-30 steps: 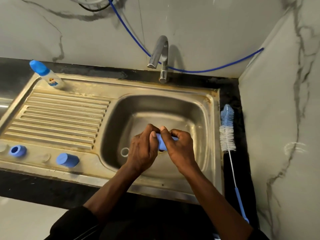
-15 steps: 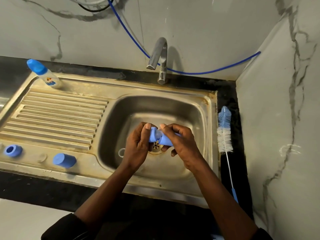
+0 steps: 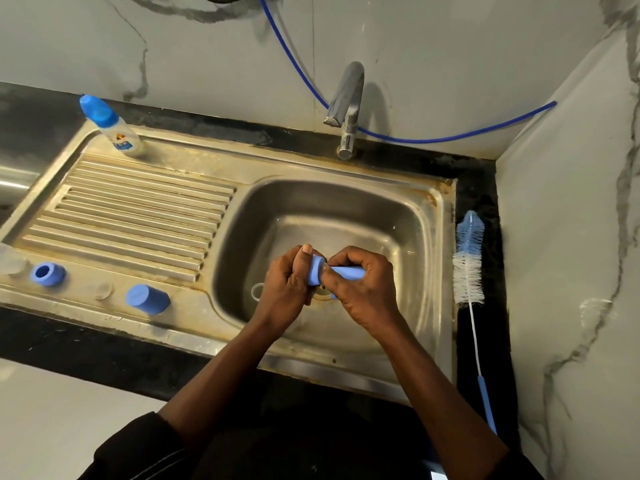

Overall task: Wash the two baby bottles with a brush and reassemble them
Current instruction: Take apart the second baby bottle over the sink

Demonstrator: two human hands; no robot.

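Blue parts: a blue collar (image 3: 316, 271) and a blue tube-shaped piece (image 3: 348, 272), smooth plastic, end to end above the middle of the sink (image 3: 440, 237); steel walls well apart on every side
My left hand (image 3: 289, 289): fingers curled round the blue collar, thumb on top
My right hand (image 3: 363, 289): knuckles up, clamped on the blue tube-shaped piece; both hands touching
Sink floor: a clear ring (image 3: 258, 292) just left of my left hand
Drainboard (image 3: 138, 220): ribbed steel; near edge holds a blue ring (image 3: 46, 273) and a blue cap (image 3: 147, 299) on its side, apart; far left corner, a capped baby bottle (image 3: 110, 128) standing
Right counter: bottle brush (image 3: 469, 261), bristly head, thin stem, lying along the sink's rim
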